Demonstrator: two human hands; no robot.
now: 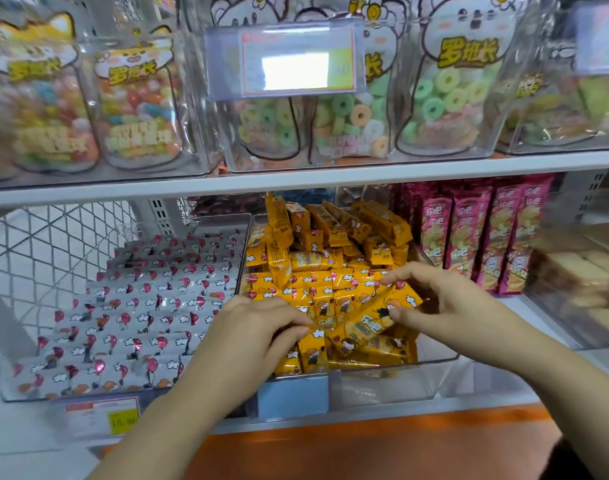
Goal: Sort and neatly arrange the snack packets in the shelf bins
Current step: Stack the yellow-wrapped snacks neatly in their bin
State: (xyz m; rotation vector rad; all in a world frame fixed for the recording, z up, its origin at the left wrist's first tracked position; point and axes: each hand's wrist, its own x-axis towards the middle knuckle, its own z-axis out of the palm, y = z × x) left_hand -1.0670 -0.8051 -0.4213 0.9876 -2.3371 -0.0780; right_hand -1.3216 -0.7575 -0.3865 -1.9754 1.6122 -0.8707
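A clear middle bin [434, 372] on the lower shelf is heaped with several yellow snack packets [331, 258]. One long yellow packet [365, 325] lies slanted on top near the front. My left hand [258, 330] pinches its lower left end. My right hand [445, 306] pinches its upper right end between thumb and fingers. Left of this, another clear bin holds neat rows of white packets [140, 306] printed with red balloons.
Pink snack packs [476, 233] stand upright in the bin to the right, beside a blurred bin of pale cakes [580, 271]. The upper shelf [296, 181] carries clear bins of candy bags. Price tags [123, 419] hang on the bin fronts. A wire mesh panel [53, 244] stands at left.
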